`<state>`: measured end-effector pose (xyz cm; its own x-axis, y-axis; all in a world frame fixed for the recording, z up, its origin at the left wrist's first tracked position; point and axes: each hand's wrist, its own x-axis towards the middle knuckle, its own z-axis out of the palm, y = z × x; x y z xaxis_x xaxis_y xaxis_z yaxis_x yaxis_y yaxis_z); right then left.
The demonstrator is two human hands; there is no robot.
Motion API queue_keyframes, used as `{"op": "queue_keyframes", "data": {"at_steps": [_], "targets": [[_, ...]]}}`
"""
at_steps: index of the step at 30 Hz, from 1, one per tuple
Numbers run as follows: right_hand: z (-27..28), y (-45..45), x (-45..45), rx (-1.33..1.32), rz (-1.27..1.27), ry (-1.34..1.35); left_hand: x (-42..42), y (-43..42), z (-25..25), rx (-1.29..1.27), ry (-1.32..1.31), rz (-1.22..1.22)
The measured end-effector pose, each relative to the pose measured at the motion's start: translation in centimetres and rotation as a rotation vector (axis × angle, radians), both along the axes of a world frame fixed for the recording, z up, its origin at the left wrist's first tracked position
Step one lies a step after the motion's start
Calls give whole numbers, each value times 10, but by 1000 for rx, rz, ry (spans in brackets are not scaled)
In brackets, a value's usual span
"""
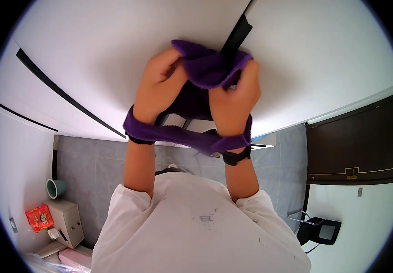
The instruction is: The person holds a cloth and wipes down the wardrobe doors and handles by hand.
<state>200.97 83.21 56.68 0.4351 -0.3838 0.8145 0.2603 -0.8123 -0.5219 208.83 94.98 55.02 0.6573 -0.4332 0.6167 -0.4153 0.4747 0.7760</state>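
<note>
Purple cloth lies bunched between two hands, with its gathered upper part at 2 o'clock from the left hand, whose fingers are closed on its left edge. From those fingers the gathered part spans towards 3 o'clock, sagging in a shallow fold at the middle. Below, a long band of the same fabric crosses over both wrists, its long axis running from 9 o'clock to roughly between 3 and 4; whether it joins the upper part as a closed loop, I cannot tell. A black handle on the white door slants from 1 towards 7 o'clock, its lower end meeting the gathered fabric; whether the cloth is hooked on it is unclear. Farthest right, the right hand is nearer this handle, which sits at 12 o'clock from it. This hand pinches the right edge, the fold lying at 10 o'clock from its grip.
</note>
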Motion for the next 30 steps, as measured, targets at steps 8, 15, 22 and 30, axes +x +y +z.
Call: {"op": "queue_keyframes", "data": {"at_steps": [8,15,22,30], "targets": [[-42,-1,0,68,77,14,-10,-17,-77,-184,99,104],[6,-13,-16,45,147,203,-53,-21,-9,4,-24,410],[44,-11,-7,-83,84,105,-37,-39,-3,-149,-24,442],[19,-5,-15,-66,35,263,-49,-30,-30,177,106,506]]}}
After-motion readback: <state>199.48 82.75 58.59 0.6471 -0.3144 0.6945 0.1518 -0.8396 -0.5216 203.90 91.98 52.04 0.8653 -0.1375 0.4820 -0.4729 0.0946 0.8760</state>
